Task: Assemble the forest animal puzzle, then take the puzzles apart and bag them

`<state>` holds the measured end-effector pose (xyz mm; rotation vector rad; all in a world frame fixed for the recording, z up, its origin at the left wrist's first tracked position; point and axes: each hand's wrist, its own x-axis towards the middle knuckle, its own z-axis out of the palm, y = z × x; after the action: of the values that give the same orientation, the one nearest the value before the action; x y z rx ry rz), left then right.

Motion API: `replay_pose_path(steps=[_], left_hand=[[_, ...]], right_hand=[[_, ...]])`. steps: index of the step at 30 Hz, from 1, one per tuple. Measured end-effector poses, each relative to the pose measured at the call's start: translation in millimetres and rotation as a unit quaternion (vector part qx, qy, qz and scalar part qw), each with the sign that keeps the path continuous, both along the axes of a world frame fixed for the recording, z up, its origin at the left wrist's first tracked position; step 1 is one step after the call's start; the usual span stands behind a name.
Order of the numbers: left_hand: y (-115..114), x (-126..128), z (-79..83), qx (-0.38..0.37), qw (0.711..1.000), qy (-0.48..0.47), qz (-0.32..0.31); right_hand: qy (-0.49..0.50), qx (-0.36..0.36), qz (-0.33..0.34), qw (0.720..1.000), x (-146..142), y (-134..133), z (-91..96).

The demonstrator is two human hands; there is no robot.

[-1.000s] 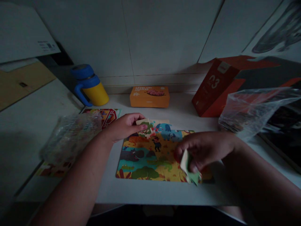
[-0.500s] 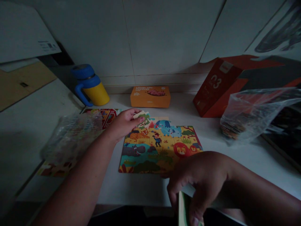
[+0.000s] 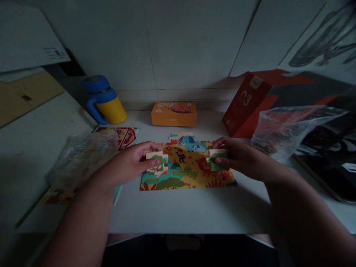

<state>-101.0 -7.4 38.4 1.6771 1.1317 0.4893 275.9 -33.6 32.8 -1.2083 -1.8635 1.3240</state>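
A partly assembled jigsaw puzzle with jungle animals lies flat on the white table. Over its left side, my left hand pinches a cream-and-green puzzle piece, possibly more than one. My right hand is closed on a green puzzle piece, held above the puzzle's right side and covering part of the red lion. Blue elephants show between the two hands. At the puzzle's back edge, pale pieces stick out past the rest.
An orange puzzle box stands by the wall. At the left are a blue-and-yellow flask, a clear plastic bag and another puzzle partly beneath it. A red box and a clear bag are at the right.
My right hand has risen from the table's front edge to the puzzle's right side with its green piece. My left hand has drawn back toward me, still holding its piece. The view shifted slightly.
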Motion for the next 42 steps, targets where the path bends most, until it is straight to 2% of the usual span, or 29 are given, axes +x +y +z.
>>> replay_pose_path(steps=[4,8,13,18,24,26,29,32,34,37,39,42], left_hand=[[-31.1,-16.6,-19.4,0.011,0.996,0.075,0.041],[-43.8,-20.1,-38.5,0.051,0.993,0.084,0.07],[-51.1,-15.6,-43.0,0.121,0.982,0.094,0.106],[-54.4,-14.8,-43.5,0.088,0.988,0.039,0.117],[-43.0,-4.5,-31.9,0.039,0.995,-0.028,0.09],[-29.3,8.2,-24.9,0.036,0.993,-0.066,0.086],[0.1,35.5,-18.3,0.031,0.988,-0.135,0.073],[27.9,63.3,-21.9,0.062,0.977,-0.187,0.078],[38.3,76.1,-29.6,0.039,0.965,-0.242,0.093],[39.8,83.3,-41.6,-0.012,0.952,-0.282,0.117],[35.2,82.8,-45.4,-0.021,0.957,-0.262,0.119],[29.0,82.2,-45.5,-0.01,0.969,-0.215,0.117]], right_hand=[[-0.098,0.011,-0.061,0.993,27.8,-24.2,-20.3],[-0.221,0.046,-0.089,0.97,33.8,-36.6,-34.5],[-0.253,0.086,-0.102,0.958,29.6,-40.5,-37.5],[-0.241,0.082,-0.106,0.961,28.9,-44.4,-39.0],[-0.175,0.08,-0.113,0.975,26.4,-34.3,-32.6],[-0.136,0.071,-0.1,0.983,17.1,-22.8,-22.6],[-0.045,0.034,-0.039,0.998,-7.6,-0.1,-4.4],[0.06,-0.012,-0.023,0.998,-35.4,22.0,2.3],[0.124,-0.022,-0.048,0.991,-48.5,33.1,-5.0],[0.185,-0.018,-0.1,0.978,-55.7,41.7,-26.8],[0.194,-0.02,-0.113,0.974,-55.1,42.4,-39.3],[0.197,-0.031,-0.1,0.975,-53.3,39.3,-47.2]])
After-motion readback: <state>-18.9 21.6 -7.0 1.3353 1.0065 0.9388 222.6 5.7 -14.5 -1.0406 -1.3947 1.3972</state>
